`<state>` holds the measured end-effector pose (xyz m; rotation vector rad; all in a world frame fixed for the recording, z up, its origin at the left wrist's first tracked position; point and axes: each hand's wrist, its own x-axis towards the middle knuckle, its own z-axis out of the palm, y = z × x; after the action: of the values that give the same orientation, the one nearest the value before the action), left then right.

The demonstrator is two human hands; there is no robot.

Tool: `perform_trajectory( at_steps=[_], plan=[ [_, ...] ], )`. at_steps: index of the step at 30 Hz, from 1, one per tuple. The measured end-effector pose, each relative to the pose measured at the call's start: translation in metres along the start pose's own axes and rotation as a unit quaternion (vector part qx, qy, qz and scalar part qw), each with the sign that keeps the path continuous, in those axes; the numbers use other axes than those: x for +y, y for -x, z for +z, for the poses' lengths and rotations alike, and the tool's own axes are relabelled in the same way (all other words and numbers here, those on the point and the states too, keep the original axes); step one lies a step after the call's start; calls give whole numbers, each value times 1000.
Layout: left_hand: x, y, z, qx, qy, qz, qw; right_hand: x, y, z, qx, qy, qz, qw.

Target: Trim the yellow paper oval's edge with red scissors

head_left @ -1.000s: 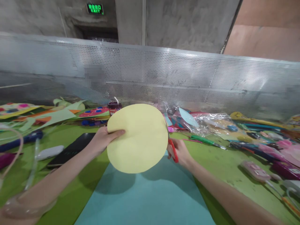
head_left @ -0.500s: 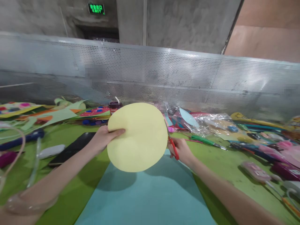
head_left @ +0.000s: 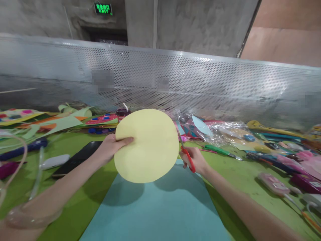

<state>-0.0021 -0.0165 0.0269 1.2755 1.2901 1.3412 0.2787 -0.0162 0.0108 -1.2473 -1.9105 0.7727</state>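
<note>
Indoors, my left grip (head_left: 112, 146) clamps a round yellow paper (head_left: 150, 150) at its 9 o'clock edge, thumb pressed on the near face, the other fingers largely hidden behind. Just beside its 3 o'clock edge, my right grip (head_left: 198, 159) is closed on the handles of red scissors (head_left: 190, 161), blades pointing toward 12; whether they touch the paper, I cannot tell. The round yellow paper is raised in front of me, above a light-blue sheet (head_left: 160, 211) spread at 6 o'clock on the green bench (head_left: 243, 177). Reckoned from the paper, a black slab (head_left: 79, 159) and a white oblong object (head_left: 55, 161) lie near 9, a dark cup (head_left: 122, 112) stands at 11, and a green-handled tool (head_left: 215, 149) rests at 3, near crinkled clear plastic (head_left: 223, 129). A perforated metal panel (head_left: 175, 73) crosses 12 o'clock; an exit sign (head_left: 103, 9) glows at 11.
</note>
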Motion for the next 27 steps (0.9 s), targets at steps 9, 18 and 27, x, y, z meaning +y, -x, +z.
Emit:
perform_trajectory(
  at_steps=[9, 18, 27],
  plan=[
    [-1, -1, 0, -9, 8, -19, 1000, -4, 2, 0, -26, -9, 15, 1000],
    [-2, 1, 3, -45, 12, -40, 998, -3, 1, 1, -25, -21, 12, 999],
    [-2, 2, 4, -65, 10, -56, 996, -5, 2, 1, -13, -8, 6, 1000]
  ],
)
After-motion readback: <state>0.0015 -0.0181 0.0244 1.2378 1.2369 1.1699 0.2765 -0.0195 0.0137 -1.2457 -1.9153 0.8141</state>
